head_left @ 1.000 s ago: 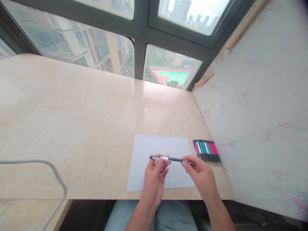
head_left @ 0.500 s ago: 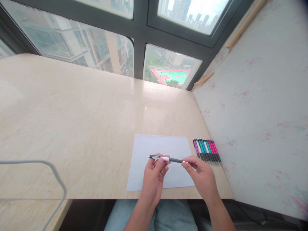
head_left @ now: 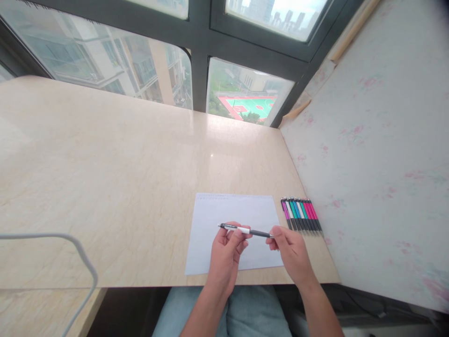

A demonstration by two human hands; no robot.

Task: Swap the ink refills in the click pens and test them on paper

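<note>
A white and black pen (head_left: 244, 230) lies nearly level across both my hands, above a white sheet of paper (head_left: 210, 215). My left hand (head_left: 226, 255) pinches its white barrel between thumb and fingers, the clip end pointing left. At the other end, my right hand (head_left: 293, 250) closes thumb and fingers on the metal tip, which they mostly cover. Small rows of faint writing run along the top edge of the sheet. Right of the paper, several pens with purple, white, green, blue and pink barrels (head_left: 300, 215) lie side by side.
The beige marble-patterned tabletop (head_left: 122, 178) reaches back to a dark-framed window (head_left: 199, 70). A flowered wall (head_left: 368, 164) borders it on the right. A grey cable (head_left: 82, 255) curves over the front left edge.
My right hand has turned at the pen's tip, its thumb now lying over the top. The pen has shifted slightly right. The camera view has moved a little.
</note>
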